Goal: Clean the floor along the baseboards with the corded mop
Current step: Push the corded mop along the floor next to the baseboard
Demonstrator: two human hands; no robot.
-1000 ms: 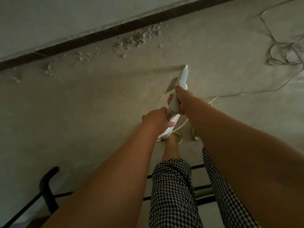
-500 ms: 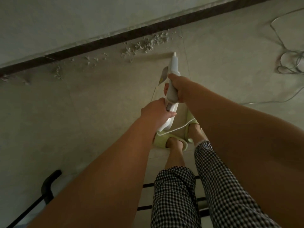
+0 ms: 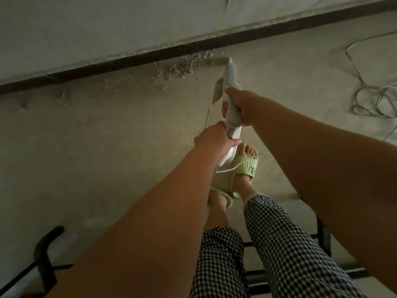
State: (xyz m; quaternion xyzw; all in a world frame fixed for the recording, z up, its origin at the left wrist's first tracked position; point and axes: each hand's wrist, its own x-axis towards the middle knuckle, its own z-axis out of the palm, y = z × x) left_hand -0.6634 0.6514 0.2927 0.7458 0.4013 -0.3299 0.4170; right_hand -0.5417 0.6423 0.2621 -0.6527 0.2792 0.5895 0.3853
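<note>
Floor (image 3: 90,151) runs up to a dark baseboard (image 3: 133,58) that crosses the view on a slant, rising to the right; pale wall (image 3: 107,22) above it. Corded mop (image 3: 231,97) is held in front of the body, long axis pointing away from the person toward the baseboard, its far end reaching a heap of pale debris (image 3: 182,66) that lies on the floor just beside the baseboard, to the left of the mop's line. Mop head itself is hard to make out at the far end. Right hand (image 3: 243,105) is the forward one, nearer the baseboard, fingers wrapped round the white body of the mop; left hand (image 3: 211,138) sits behind it, fingers curled round the rear grip. Both forearms are extended forward and converge on the handle. Loose cord (image 3: 373,97) is coiled on the floor well off to the right. Judgement: next stroke must sweep leftward along the baseboard through the debris.
</note>
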